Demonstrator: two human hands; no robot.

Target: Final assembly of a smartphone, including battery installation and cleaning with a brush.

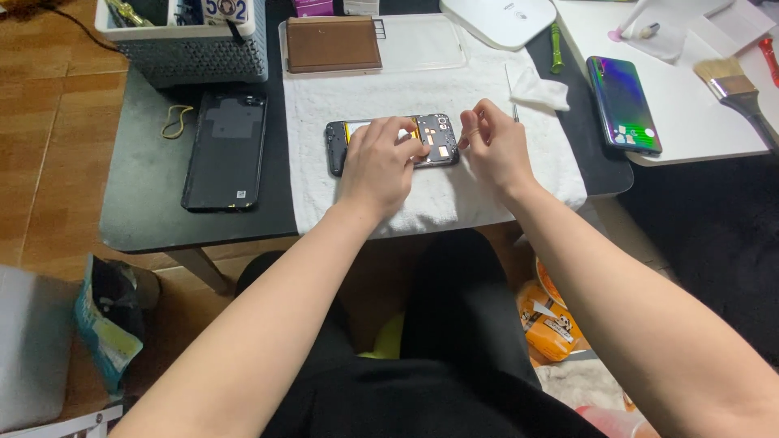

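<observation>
On white towel [454,199], left hand [377,166] flat across opened phone [438,134], right hand [495,146] pinching beside.

An opened smartphone [393,143] with its back cover removed is lying flat and lengthwise, left to right, on a white towel [341,113] spread over a dark table. Its dark frame is showing exposed internals: a yellowish battery area near the left end and orange patches toward the right end. The middle is lying hidden under a hand.
</observation>
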